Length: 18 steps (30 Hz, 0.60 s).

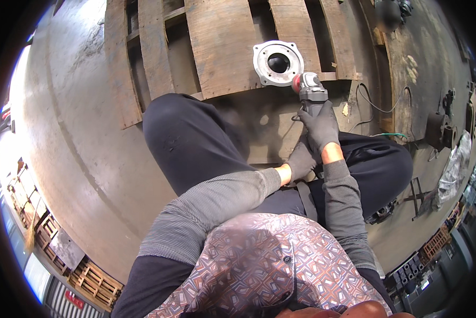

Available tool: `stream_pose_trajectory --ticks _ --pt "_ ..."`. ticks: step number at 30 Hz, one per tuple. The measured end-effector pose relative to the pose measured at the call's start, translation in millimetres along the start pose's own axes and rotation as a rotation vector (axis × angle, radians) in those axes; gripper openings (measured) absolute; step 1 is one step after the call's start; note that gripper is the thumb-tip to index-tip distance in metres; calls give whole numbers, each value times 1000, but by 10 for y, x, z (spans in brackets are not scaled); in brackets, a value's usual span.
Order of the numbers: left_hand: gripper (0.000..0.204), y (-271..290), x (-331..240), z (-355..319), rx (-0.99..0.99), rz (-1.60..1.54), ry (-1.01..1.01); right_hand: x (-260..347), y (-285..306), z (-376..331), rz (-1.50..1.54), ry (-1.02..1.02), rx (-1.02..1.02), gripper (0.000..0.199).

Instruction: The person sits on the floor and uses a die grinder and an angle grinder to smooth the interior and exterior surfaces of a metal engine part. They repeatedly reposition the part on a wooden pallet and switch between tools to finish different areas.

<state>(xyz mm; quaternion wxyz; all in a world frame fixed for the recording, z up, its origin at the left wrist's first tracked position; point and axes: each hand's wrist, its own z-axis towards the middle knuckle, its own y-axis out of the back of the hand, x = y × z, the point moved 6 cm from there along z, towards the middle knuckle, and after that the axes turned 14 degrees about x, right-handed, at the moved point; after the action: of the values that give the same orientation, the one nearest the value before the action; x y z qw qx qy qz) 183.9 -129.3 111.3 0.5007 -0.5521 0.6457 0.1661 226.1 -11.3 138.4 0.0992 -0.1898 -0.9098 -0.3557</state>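
An angle grinder (313, 95) with a grey body and a red disc is held in front of my lap. My right hand (322, 126), in a dark grey glove, wraps round its body just behind the head. Lower down, my left hand (301, 160), gloved alike, closes round the rear end of the grinder, its fingers partly hidden. A pale metal flange (263, 72) with a round centre hole and lugged corners lies flat on the pallet's near edge. The red disc meets the flange's right rim, or sits very close to it; I cannot tell which.
The wooden pallet (219, 45) has gaps between its boards. A thin cable (381, 110) loops over the floor to the right, beside another wooden board (415, 63). Dark metal parts (440, 130) and clear plastic wrapping (455, 169) lie further right. Stacked pallets (95, 281) stand at lower left.
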Motion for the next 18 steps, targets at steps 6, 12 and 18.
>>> stream_pose_trajectory --ticks 6,12,18 --pt "58 -23 57 -49 -84 42 -82 86 -36 -85 -56 136 -48 83" --pt "78 -65 -184 68 -242 811 -579 -12 57 118 -60 59 -20 84" --pt "40 -21 -192 42 -125 176 -119 22 73 116 -48 99 -11 83"
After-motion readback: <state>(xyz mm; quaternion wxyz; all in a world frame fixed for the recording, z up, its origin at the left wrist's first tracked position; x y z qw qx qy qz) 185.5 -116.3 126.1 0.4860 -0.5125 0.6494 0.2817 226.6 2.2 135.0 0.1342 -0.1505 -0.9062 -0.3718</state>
